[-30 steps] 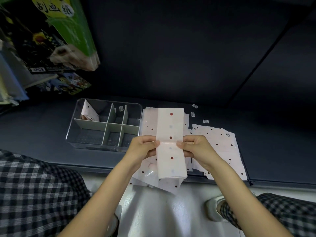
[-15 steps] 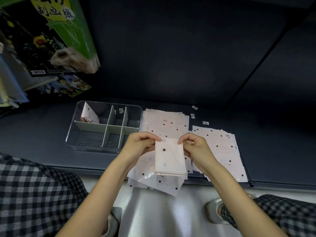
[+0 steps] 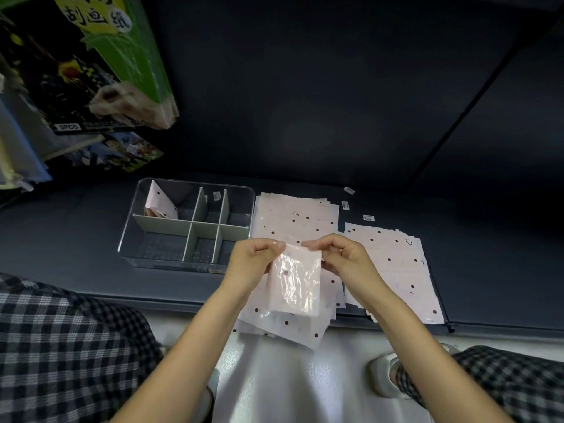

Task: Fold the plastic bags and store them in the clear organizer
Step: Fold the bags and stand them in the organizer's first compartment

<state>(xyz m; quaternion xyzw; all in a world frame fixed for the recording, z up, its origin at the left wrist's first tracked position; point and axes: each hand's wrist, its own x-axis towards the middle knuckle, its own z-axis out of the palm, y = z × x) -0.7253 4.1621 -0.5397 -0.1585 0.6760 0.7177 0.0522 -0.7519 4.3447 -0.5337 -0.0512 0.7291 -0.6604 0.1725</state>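
A folded pink dotted plastic bag hangs upright in front of me, pinched at its top corners. My left hand pinches its top left corner and my right hand pinches its top right. Behind it a stack of flat dotted bags lies on the dark shelf, its near end drooping over the shelf edge. A second stack lies to the right. The clear organizer with grey dividers stands to the left. One folded bag leans in its back left compartment.
Green and black packaged goods hang at the upper left above the shelf. Three small white labels lie behind the stacks. My checkered knees flank a pale floor below the shelf edge.
The long strip of bag has been folded in half, top down, into a short packet. Both hands have risen a little and now pinch its upper corners.
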